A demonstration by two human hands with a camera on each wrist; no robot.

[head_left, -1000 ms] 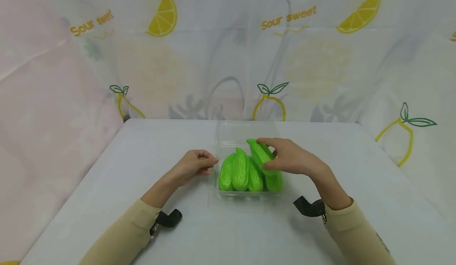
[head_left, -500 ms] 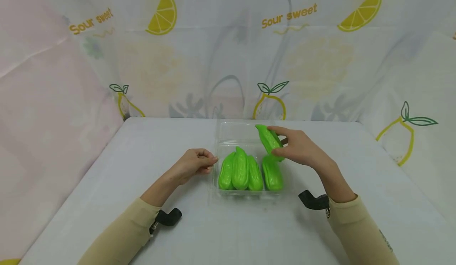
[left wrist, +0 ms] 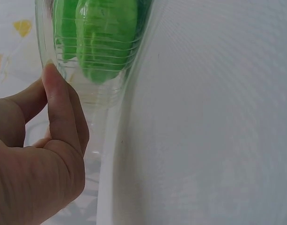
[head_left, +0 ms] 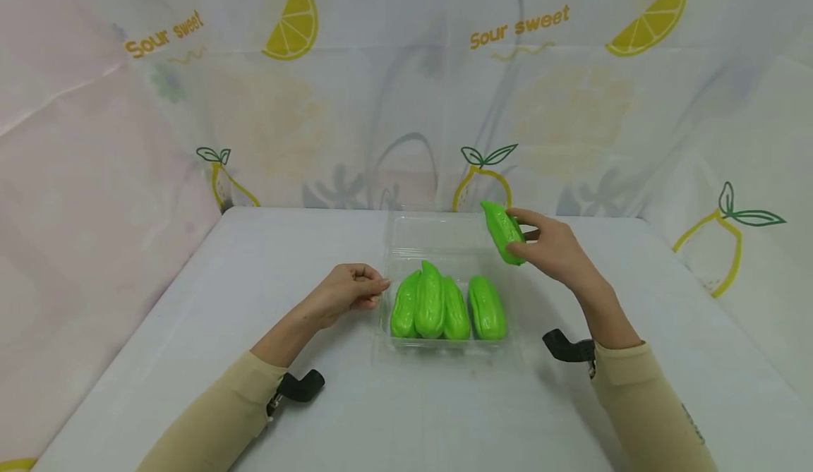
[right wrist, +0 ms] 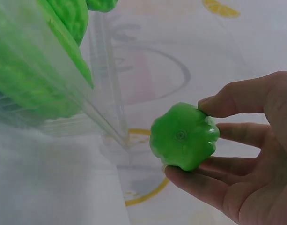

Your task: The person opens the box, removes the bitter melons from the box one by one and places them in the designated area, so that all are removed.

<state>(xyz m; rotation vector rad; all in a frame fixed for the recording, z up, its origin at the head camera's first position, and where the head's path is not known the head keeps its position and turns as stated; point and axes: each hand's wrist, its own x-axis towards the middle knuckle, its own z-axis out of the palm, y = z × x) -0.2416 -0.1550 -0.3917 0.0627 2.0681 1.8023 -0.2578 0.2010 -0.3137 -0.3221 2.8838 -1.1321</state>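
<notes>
Gripping one bright green gourd [head_left: 502, 236] between thumb and fingertips, the right hand [head_left: 551, 246] holds it clear of the counter [head_left: 406, 412], near the back right corner of a clear plastic box [head_left: 444, 343]. The gourd tilts, its narrow tip pointing away and to the left, its blunt end toward the person. In the right wrist view that blunt end faces the camera, lobed and round with a small ring mark at its centre, and the gourd stands apart from the box wall.

The left hand [head_left: 351, 288] pinches the left rim of the box with thumb and finger. Inside the box, three matching gourds [head_left: 430, 303] lie side by side and touching in the left part, the middle one reaching farthest back. A fourth gourd [head_left: 487, 310] lies on the right, with a gap between it and the three. The clear lid [head_left: 432, 232] is open at the back of the box.

Both arms wear beige sleeves [head_left: 209, 415], each with a black device [head_left: 301, 387] at the cuff. Behind the counter hangs a pale cloth [head_left: 394, 91] printed with lemons and the words "Sour sweet".
</notes>
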